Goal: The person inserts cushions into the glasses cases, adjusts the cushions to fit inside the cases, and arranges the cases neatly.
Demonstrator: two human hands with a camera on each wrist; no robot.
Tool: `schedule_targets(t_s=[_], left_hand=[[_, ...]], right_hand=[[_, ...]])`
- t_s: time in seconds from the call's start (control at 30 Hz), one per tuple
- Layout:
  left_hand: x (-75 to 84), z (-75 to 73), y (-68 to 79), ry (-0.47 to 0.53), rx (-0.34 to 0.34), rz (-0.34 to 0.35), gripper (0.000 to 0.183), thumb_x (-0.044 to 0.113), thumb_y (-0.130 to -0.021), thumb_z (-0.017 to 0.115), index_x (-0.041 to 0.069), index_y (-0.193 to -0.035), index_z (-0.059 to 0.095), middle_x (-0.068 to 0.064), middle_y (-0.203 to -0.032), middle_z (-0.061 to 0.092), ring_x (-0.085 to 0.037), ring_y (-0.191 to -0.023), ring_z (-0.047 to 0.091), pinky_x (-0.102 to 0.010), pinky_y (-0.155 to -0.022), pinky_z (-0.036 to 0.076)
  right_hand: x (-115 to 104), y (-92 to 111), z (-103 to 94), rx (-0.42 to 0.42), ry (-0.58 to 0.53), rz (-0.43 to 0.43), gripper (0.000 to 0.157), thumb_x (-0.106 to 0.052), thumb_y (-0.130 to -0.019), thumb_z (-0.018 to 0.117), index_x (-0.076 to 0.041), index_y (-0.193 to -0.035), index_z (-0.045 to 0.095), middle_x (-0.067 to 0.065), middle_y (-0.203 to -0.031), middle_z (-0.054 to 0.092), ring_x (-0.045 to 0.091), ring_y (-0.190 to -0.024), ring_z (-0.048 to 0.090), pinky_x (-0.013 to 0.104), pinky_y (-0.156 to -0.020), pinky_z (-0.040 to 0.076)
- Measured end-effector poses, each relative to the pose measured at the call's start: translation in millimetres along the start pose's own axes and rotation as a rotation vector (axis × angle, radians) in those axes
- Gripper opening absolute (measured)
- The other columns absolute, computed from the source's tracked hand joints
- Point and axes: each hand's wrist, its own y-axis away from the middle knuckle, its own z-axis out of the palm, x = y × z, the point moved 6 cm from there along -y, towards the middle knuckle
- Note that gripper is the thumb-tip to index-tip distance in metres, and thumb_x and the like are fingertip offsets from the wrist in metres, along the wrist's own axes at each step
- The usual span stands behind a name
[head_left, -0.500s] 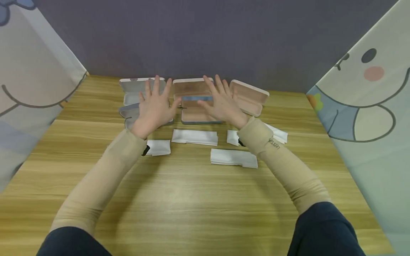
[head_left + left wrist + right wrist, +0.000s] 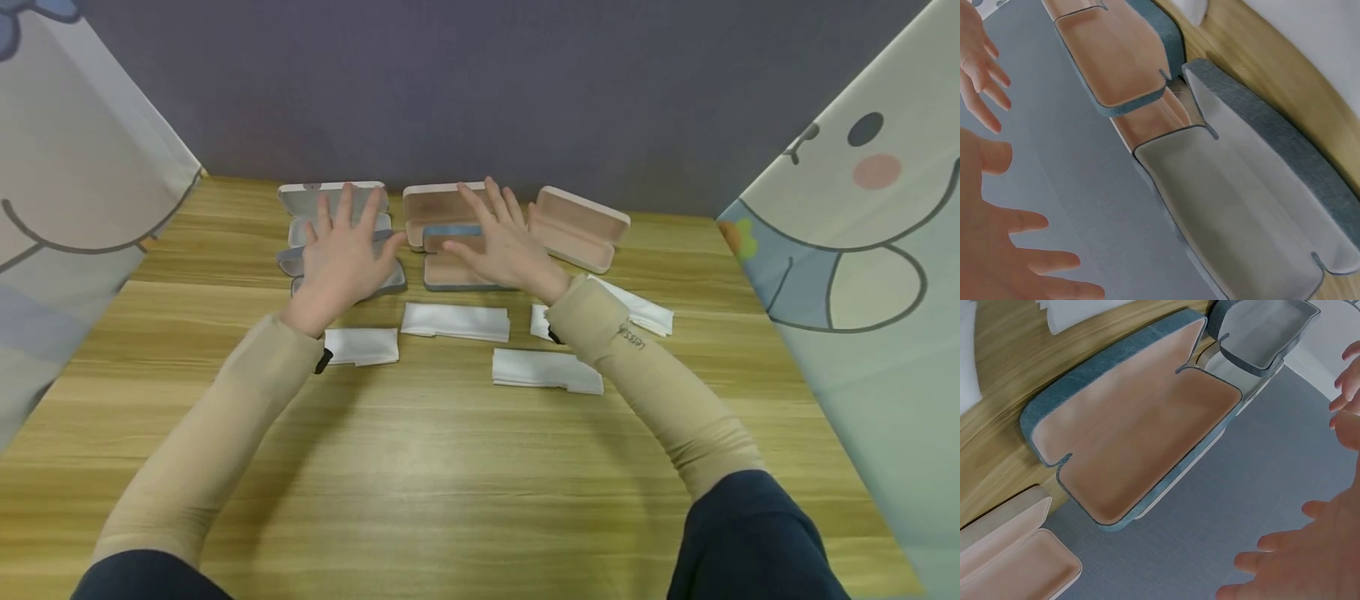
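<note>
Several glasses cases stand with raised lids along the back of the table. My left hand, fingers spread, is over the dark grey case and in front of a pale grey-lined case. It holds nothing. My right hand is also spread and holds nothing; it is over the blue case with a peach lining. Behind that one sits a white-rimmed peach-lined case. Farther right, another peach-lined case stands at an angle. Whether either hand touches a case cannot be told.
Folded white cloths lie before the cases: one at left, one in the middle, one nearer the front and one at right, partly under my right forearm. A grey panel rises behind the wooden table.
Both hands have shifted slightly to the left, fingers still spread. The cases and cloths have stayed in place.
</note>
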Motion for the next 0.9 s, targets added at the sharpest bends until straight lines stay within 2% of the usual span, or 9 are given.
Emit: schedule_targets(t_s=[0.13, 0.4, 0.57, 0.7, 0.9], left_hand=[[-5.1, -2.2, 5.5, 0.005, 0.030, 0.007, 0.072, 0.058, -0.098, 0.030, 0.024, -0.156, 0.003, -0.016, -0.162, -0.004, -0.051, -0.145, -0.003, -0.071, -0.111, 0.012], [-11.7, -8.8, 16.4, -0.020, 0.048, 0.032, 0.075, 0.052, -0.097, 0.041, 0.022, -0.156, 0.006, -0.021, -0.160, 0.007, -0.053, -0.143, 0.007, -0.070, -0.110, 0.017], [-15.2, -13.1, 21.8, -0.035, 0.088, 0.046, 0.074, 0.050, -0.097, 0.044, 0.019, -0.156, 0.011, -0.024, -0.159, 0.014, -0.056, -0.140, 0.017, -0.070, -0.106, 0.027], [-20.1, -16.0, 25.5, -0.048, 0.127, 0.056, 0.073, 0.048, -0.097, 0.045, 0.016, -0.155, 0.016, -0.026, -0.156, 0.019, -0.058, -0.136, 0.023, -0.071, -0.098, 0.034], [-31.3, -15.8, 30.6, -0.038, 0.146, 0.041, 0.071, 0.052, -0.097, 0.041, 0.016, -0.154, 0.019, -0.025, -0.156, 0.021, -0.055, -0.135, 0.029, -0.074, -0.076, 0.044]], right_hand=[[-3, 0, 0.7, 0.012, 0.018, -0.013, 0.078, -0.058, -0.095, 0.043, -0.032, -0.155, 0.000, 0.010, -0.163, -0.008, 0.035, -0.150, -0.006, 0.063, -0.116, -0.004], [-10, 1, 5.1, -0.003, 0.002, -0.037, 0.077, -0.059, -0.095, 0.043, -0.034, -0.155, 0.002, 0.006, -0.163, -0.009, 0.030, -0.151, -0.007, 0.061, -0.117, -0.005], [-15, 1, 11.4, -0.040, -0.002, -0.046, 0.075, -0.060, -0.096, 0.040, -0.034, -0.155, 0.001, 0.004, -0.163, -0.010, 0.031, -0.150, -0.007, 0.061, -0.117, -0.005], [-20, 0, 16.8, -0.063, -0.012, -0.063, 0.073, -0.059, -0.096, 0.038, -0.033, -0.155, 0.002, 0.006, -0.163, -0.009, 0.034, -0.150, -0.006, 0.059, -0.118, -0.006], [-25, -2, 22.3, -0.072, 0.005, -0.084, 0.073, -0.059, -0.096, 0.039, -0.032, -0.155, 0.005, 0.006, -0.163, -0.005, 0.033, -0.150, -0.005, 0.059, -0.117, -0.009]])
